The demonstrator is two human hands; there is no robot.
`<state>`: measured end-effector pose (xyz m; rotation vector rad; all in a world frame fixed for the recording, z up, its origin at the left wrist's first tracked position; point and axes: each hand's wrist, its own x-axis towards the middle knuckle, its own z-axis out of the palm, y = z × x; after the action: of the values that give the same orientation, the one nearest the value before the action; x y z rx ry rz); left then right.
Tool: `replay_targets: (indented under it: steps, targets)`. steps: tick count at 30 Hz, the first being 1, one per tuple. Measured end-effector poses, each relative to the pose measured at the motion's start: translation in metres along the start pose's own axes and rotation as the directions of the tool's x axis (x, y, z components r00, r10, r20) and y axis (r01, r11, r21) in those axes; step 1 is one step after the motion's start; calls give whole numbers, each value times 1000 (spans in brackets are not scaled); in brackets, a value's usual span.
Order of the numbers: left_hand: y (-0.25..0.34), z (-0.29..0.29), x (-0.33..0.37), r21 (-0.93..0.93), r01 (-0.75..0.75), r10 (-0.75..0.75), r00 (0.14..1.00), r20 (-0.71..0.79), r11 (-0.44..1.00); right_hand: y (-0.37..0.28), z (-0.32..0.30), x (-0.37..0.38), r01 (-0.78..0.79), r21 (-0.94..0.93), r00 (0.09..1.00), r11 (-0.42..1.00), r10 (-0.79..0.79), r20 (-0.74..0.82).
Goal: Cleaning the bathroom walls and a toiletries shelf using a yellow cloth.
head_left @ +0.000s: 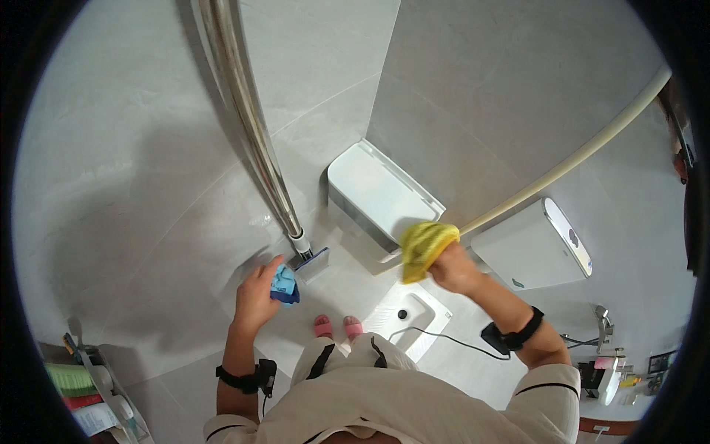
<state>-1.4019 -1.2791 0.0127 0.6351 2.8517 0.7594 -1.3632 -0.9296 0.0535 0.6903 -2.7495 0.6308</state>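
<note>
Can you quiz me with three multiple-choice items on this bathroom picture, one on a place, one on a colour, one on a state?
1. Where is the yellow cloth?
A. at the white box's corner
B. on the floor
C. on the rack

2. What colour is the cloth in the left hand?
A. red
B. blue
C. green

3. The right hand is:
A. empty
B. flat on the wall
C. gripping a cloth

Answers: 1 A, it presses against the white box. 2 B, the blue cloth shows there. 3 C, its fingers close on the yellow cloth.

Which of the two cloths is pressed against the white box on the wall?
The yellow cloth in the right hand, touching the white box. The blue cloth, in the left hand, sits by the metal pole.
</note>
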Motion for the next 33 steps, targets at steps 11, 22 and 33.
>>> replay_targets:
  steps: [11, 22, 33]
  targets:
    - [46, -8, 18, -104, -267, 259, 962, -84, 958, 37, 44, 134, -289, -132, 952, 948, 269, -149]
    - [106, -11, 149, 96, -449, 437, 763, -477, 889, -31, -74, 20, -491, -555, 808, 672, 589, -2]
    - [109, 8, 158, 181, -397, 426, 890, -164, 900, 26, -21, -54, -84, -854, 978, 514, 208, 30]
